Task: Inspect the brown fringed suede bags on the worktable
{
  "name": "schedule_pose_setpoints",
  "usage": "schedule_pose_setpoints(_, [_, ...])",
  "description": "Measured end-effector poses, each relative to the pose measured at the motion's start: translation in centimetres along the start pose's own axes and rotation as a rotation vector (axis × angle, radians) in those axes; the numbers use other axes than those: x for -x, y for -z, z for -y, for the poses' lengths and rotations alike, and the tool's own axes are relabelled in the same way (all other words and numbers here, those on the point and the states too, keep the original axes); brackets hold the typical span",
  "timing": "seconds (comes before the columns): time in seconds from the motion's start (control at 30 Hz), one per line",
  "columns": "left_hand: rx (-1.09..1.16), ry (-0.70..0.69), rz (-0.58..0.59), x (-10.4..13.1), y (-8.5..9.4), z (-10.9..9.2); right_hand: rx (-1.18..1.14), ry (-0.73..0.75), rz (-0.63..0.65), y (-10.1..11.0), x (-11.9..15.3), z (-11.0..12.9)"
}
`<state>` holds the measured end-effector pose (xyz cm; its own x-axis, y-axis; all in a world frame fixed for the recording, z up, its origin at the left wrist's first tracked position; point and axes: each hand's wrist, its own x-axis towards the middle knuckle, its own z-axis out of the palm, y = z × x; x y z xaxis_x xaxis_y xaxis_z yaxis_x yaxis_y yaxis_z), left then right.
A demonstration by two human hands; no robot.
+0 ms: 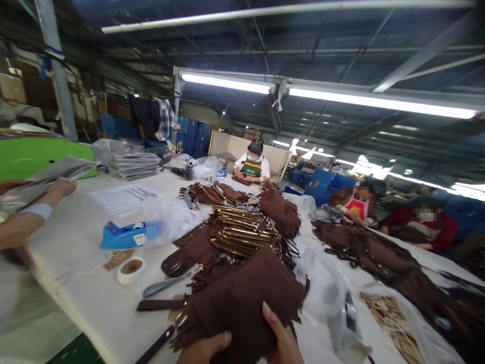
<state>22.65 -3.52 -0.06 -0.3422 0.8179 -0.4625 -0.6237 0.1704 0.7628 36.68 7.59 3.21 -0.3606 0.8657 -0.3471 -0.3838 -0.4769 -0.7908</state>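
A dark brown fringed bag (242, 298) is held up at the front edge of the table, its flat side towards me. My left hand (206, 349) grips its lower left edge with the thumb on top. At the lower right, my right hand (282, 336) holds the same bag, thumb along its face and the other fingers hidden. A dark strap (157, 346) with a metal clasp hangs from the bag's left side. Just beyond lies a heap of similar brown bags with gold metal frames (246, 230).
A blue tape dispenser (123, 235), a white tape roll (131, 270) and clear plastic bags (170, 217) lie left of the heap. More brown bags (379, 258) lie at right, near a bag of tan tags (394, 323). Another person's arm (34, 217) holds plastic sleeves at left; several co-workers sit around.
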Motion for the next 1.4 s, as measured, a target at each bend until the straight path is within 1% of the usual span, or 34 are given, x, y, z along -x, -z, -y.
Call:
schedule_pose_setpoints(0.07, [0.065,-0.085,-0.02,-0.6,-0.4,-2.0,0.006,0.002,0.02,-1.8,-1.6,1.1])
schedule_pose_setpoints(0.13, [0.194,-0.156,0.016,-1.4,-0.3,-3.9,0.017,0.059,0.016,-3.8,-3.5,2.4])
schedule_pose_setpoints(0.23, [0.377,-0.152,0.139,-3.0,0.4,-5.7,0.051,0.163,0.019,-6.5,-6.3,3.8])
schedule_pose_setpoints(0.3, [0.417,-0.115,0.17,-4.2,1.0,-6.1,0.079,0.186,0.034,-8.0,-7.8,4.2])
schedule_pose_setpoints(0.37, [0.427,-0.061,0.154,-5.2,1.5,-6.0,0.096,0.192,0.036,-9.1,-9.0,4.3])
schedule_pose_setpoints(0.47, [0.434,-0.04,0.158,-6.2,2.3,-5.7,0.104,0.21,0.043,-10.0,-10.3,3.9])
schedule_pose_setpoints(0.57, [0.382,-0.012,0.192,-6.5,3.0,-5.9,0.113,0.215,0.047,-10.4,-11.2,3.4])
schedule_pose_setpoints(0.67, [0.334,0.011,0.2,-6.5,3.7,-6.0,0.101,0.205,0.036,-10.5,-11.5,2.9])
schedule_pose_setpoints(0.73, [0.314,0.032,0.194,-6.7,4.1,-5.5,0.099,0.193,0.021,-10.4,-11.5,2.6])
schedule_pose_setpoints(0.83, [0.269,0.056,0.164,-7.6,4.4,-4.0,0.108,0.168,-0.016,-10.0,-11.5,2.1])
schedule_pose_setpoints(0.93, [0.248,-0.004,0.159,-8.8,4.4,-2.8,0.095,0.144,-0.013,-10.1,-11.5,2.0])
schedule_pose_setpoints(1.0, [0.221,-0.088,0.139,-9.2,4.7,-2.7,0.081,0.146,0.022,-10.7,-11.3,2.4])
schedule_pose_setpoints(1.03, [0.188,-0.142,0.109,-9.3,4.9,-2.8,0.074,0.163,0.041,-11.1,-11.1,2.7])
schedule_pose_setpoints(1.13, [0.011,-0.309,-0.048,-9.2,5.9,-3.4,0.048,0.265,0.073,-12.5,-10.8,3.8])
schedule_pose_setpoints(1.2, [-0.075,-0.389,-0.136,-8.9,6.4,-3.5,0.036,0.308,0.092,-13.4,-10.7,4.5])
schedule_pose_setpoints(1.23, [-0.089,-0.412,-0.155,-8.7,6.6,-3.5,0.034,0.313,0.105,-13.8,-10.7,4.8])
schedule_pose_setpoints(1.3, [-0.09,-0.42,-0.157,-8.4,6.8,-3.3,0.034,0.315,0.13,-14.4,-10.7,5.3])
schedule_pose_setpoints(1.33, [-0.092,-0.399,-0.152,-8.2,6.8,-3.3,0.033,0.32,0.137,-14.6,-10.7,5.5])
schedule_pose_setpoints(1.4, [-0.073,-0.306,-0.114,-8.0,6.7,-3.2,0.028,0.33,0.134,-15.0,-10.7,5.7])
